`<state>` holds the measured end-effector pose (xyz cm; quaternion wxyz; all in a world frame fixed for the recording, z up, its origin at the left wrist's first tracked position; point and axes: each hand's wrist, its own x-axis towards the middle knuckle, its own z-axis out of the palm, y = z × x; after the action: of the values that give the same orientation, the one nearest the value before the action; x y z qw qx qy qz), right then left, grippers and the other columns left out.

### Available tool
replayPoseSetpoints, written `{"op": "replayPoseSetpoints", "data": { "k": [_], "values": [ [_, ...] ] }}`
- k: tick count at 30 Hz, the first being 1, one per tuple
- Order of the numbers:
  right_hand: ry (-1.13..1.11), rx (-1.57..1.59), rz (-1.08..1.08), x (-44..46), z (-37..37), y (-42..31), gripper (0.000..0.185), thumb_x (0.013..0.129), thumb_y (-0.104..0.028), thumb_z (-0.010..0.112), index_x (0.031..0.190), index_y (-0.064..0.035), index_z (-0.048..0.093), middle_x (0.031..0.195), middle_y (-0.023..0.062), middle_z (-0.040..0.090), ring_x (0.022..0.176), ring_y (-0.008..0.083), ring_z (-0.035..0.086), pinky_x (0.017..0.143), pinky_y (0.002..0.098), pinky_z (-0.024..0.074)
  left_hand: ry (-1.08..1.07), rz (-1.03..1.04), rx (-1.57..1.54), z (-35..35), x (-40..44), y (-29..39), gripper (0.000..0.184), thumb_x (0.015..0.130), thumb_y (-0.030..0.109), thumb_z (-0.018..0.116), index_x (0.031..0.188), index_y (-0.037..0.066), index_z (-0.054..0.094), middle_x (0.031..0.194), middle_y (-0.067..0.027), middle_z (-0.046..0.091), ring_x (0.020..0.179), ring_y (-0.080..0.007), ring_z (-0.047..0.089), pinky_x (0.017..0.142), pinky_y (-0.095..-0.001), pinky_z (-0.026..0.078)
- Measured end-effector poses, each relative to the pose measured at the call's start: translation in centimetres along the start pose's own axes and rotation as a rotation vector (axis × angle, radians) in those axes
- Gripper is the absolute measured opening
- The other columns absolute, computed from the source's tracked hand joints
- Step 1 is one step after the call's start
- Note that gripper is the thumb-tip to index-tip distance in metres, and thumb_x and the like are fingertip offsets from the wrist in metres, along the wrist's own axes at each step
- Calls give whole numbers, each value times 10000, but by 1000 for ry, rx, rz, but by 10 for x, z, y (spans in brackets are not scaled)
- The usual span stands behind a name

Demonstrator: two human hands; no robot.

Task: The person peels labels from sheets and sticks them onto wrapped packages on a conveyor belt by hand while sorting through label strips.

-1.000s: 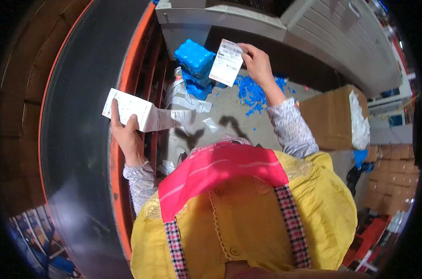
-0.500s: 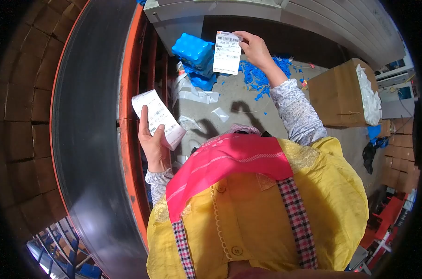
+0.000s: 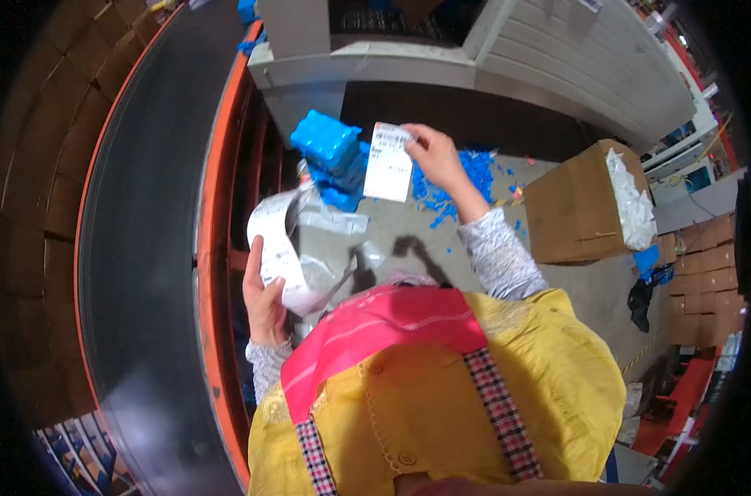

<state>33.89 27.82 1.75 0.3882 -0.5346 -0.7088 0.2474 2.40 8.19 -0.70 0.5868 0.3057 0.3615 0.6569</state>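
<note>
My right hand (image 3: 438, 162) pinches a white printed shipping label (image 3: 387, 169) at its upper right edge. The label hangs upright in front of stacked blue-wrapped packs (image 3: 329, 142) on the floor. Lower and to the left, my left hand (image 3: 264, 299) is closed on a curled strip of printed labels (image 3: 279, 263), thumb and a finger lying across its face. The strip bends over at the top and bottom, so part of its print is hidden. Both hands are apart from each other and in front of my body.
A black conveyor belt (image 3: 144, 248) with an orange side rail (image 3: 212, 331) runs along my left. Brown cartons (image 3: 32, 198) are stacked beyond it. Blue scraps (image 3: 474, 174) litter the floor. An open carton (image 3: 569, 211) with white plastic stands right; a white machine (image 3: 400, 68) is ahead.
The view has tilted up, so the scene sits lower and more of the machine shows. The strip in my left hand curls more. My right hand still holds its label.
</note>
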Motion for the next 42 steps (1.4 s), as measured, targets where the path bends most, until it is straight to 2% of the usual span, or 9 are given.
{"op": "replayPoseSetpoints", "data": {
  "k": [4,8,11,13,15,21,26,41,42],
  "values": [
    [56,40,-50,-11,-8,13,282,810,-49,592,1086,7,601,934,80,646,849,120,594,767,259,477,2,1,-36,7,-6,0,867,633,46,724,1379,-52,294,1380,-175,393,1253,-250,424,1051,-345,315],
    [-19,306,170,-30,-24,5,291,860,-68,540,1132,28,580,903,54,639,755,83,569,725,230,465,-79,10,106,11,-14,1,804,666,63,712,1367,-48,333,1371,-159,411,1258,-226,406,1056,-316,281],
    [-277,1328,456,-51,-18,-12,321,870,-166,566,1139,9,556,861,49,598,683,132,551,881,383,477,-149,-7,224,21,-18,6,736,694,38,679,1358,-28,370,1364,-149,427,1257,-207,405,1049,-302,282],
    [-440,1840,740,-66,10,-30,338,870,-215,570,1127,4,543,843,60,570,681,159,530,976,526,391,-194,8,307,19,-18,3,709,707,38,667,1356,-9,385,1368,-138,429,1262,-200,402,1048,-300,282],
    [-638,1966,573,-73,44,-42,368,895,-234,526,1152,28,488,843,61,539,711,195,534,1019,560,309,-239,-3,385,17,-17,0,688,718,40,649,1356,0,392,1372,-136,430,1268,-197,397,1053,-299,276],
    [-454,1934,487,-22,89,-46,433,932,-353,464,1127,32,489,844,79,536,717,186,497,705,336,426,-311,-99,459,18,-21,-5,678,724,34,623,1359,10,390,1377,-127,428,1272,-193,394,1049,-298,287],
    [-537,1992,332,12,93,-36,504,918,-373,468,1137,82,474,840,129,552,726,225,497,675,288,420,-263,-182,439,15,-25,-10,739,692,31,667,1364,-15,363,1402,-153,388,1301,-212,356,1066,-313,261],
    [-554,1977,334,28,77,-40,573,925,-441,428,1141,86,487,866,145,568,738,210,500,652,275,411,-229,-208,360,8,-23,-20,695,697,-14,604,1361,43,407,1319,-117,492,1198,-164,465,1019,-284,323],
    [-535,1968,338,28,76,-43,562,922,-440,436,1107,86,503,849,147,574,724,214,508,649,277,434,-225,-171,390,6,-22,-22,695,700,-14,604,1363,47,405,1295,-111,513,1098,-135,526,880,-243,431]
  ]
}}
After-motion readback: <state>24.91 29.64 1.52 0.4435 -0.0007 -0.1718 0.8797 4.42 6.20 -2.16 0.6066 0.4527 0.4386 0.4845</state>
